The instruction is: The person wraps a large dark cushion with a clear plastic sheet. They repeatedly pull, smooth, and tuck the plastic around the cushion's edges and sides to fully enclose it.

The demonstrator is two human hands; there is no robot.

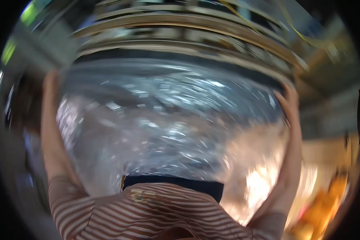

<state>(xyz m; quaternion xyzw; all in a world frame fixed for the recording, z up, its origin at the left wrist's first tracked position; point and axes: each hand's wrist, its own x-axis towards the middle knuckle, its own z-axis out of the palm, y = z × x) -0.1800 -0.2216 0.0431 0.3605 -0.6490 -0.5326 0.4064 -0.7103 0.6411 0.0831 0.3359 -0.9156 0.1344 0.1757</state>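
Note:
A wide, bulky bundle wrapped in shiny clear plastic film fills the space between my outstretched arms, reaching from close to my body to a dark far edge. What the film covers is smeared by motion. My left hand grips the bundle's far left side, its fingers blurred and partly hidden. At the far right corner my right hand is closed on the edge, with the thumb over the film and the other fingers on the outer side.
Beyond the bundle stand stacked wooden slats or shelves, with a yellow cord at the upper right. An orange object lies at the lower right. Dark blurred items stand beside my left arm.

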